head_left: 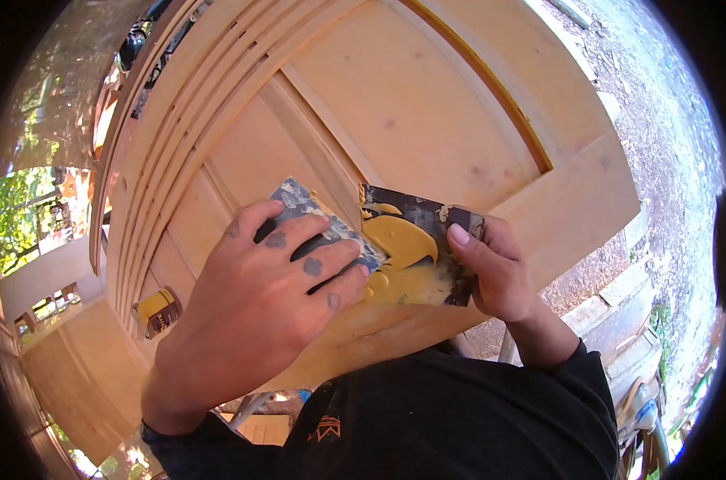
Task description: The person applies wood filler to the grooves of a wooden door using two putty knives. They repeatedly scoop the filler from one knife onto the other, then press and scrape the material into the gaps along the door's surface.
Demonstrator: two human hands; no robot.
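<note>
My left hand (275, 280) grips a putty knife with a wide, smeared grey blade (319, 220), its fingers spread over the top. The edge of that blade touches yellow putty (399, 240) on a dark flat plate (419, 208). My right hand (495, 260) holds this plate by its right end, thumb on top and fingers underneath. The putty lies in a thick smooth mound, with a thinner smear near the plate's lower edge. Both tools are above a panelled wooden door (427, 104). The handle of the putty knife, if any, is hidden under my left hand.
A yellow and brown can (158, 310) stands at the left. Several long curved-looking wooden strips (191, 104) run along the door's left side. Wooden boards (83, 368) lie at lower left, and rough ground (659, 160) stretches to the right. A clear plastic bottle (639, 412) is at lower right.
</note>
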